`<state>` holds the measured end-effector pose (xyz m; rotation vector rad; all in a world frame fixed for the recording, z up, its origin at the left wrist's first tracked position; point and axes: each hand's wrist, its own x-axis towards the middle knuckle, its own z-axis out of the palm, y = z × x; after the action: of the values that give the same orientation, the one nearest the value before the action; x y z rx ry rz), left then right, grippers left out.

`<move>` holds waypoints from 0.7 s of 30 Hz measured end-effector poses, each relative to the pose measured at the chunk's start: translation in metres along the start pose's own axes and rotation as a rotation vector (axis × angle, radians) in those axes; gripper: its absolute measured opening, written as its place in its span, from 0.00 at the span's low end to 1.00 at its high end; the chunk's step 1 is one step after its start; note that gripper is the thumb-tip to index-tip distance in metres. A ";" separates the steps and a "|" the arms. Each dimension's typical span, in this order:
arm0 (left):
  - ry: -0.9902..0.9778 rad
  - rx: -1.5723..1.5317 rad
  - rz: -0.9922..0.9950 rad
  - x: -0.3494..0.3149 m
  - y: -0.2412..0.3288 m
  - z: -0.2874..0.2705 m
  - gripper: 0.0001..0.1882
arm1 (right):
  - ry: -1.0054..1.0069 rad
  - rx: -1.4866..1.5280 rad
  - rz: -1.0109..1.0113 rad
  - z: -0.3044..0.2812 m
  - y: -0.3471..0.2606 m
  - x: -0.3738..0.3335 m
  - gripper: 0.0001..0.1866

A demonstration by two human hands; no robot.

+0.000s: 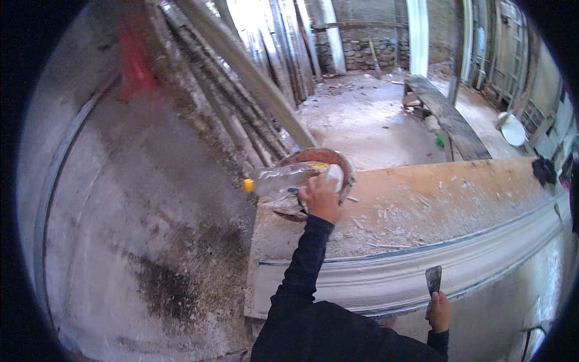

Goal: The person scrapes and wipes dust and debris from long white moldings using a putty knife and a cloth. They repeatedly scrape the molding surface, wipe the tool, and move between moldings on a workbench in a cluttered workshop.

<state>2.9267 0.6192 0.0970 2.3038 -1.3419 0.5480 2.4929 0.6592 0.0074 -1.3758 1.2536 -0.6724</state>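
Your right hand (440,312) grips a putty knife (433,279) over the white moulding (374,274); your left hand (322,198), its grip unclear, is at the clear bottle (274,181) and reddish basin (304,157) on the bench (416,202).

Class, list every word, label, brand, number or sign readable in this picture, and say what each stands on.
There is no readable text.
Clear bottle with a yellow cap: no lettering can be made out; the area is blurred.
Scraper in the right hand: too small to tell.
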 end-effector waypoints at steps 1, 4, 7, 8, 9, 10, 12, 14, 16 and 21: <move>-0.022 0.090 -0.002 0.005 -0.007 0.011 0.21 | 0.020 -0.003 0.023 -0.002 0.002 -0.008 0.17; -0.356 0.179 -0.085 0.013 -0.007 0.035 0.20 | 0.092 -0.066 0.070 -0.009 0.000 -0.029 0.17; -0.430 0.102 -0.001 0.003 -0.036 0.054 0.24 | 0.167 -0.119 0.104 -0.024 0.003 -0.045 0.18; -0.408 0.034 -0.036 -0.004 -0.014 0.050 0.24 | 0.214 -0.147 0.129 -0.032 0.010 -0.050 0.18; -0.374 -0.024 -0.090 -0.011 0.005 0.037 0.25 | 0.244 -0.125 0.118 -0.041 0.017 -0.054 0.18; -0.277 -0.030 -0.045 -0.020 0.016 0.044 0.27 | 0.271 -0.106 0.106 -0.052 0.025 -0.058 0.19; -0.144 -0.071 -0.083 -0.042 0.058 0.038 0.28 | 0.296 -0.068 0.115 -0.075 0.033 -0.067 0.20; -0.138 -0.201 -0.104 -0.067 0.116 0.024 0.27 | 0.331 -0.033 0.170 -0.102 0.038 -0.077 0.20; -0.191 -0.375 -0.036 -0.101 0.167 0.029 0.26 | 0.385 -0.004 0.157 -0.134 0.052 -0.088 0.21; -0.205 -0.948 0.386 -0.182 0.359 0.042 0.23 | 0.588 -0.071 0.118 -0.247 0.127 -0.118 0.20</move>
<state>2.5325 0.5665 0.0215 1.3552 -1.6651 -0.2211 2.1969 0.7064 -0.0237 -1.1843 1.8198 -0.9987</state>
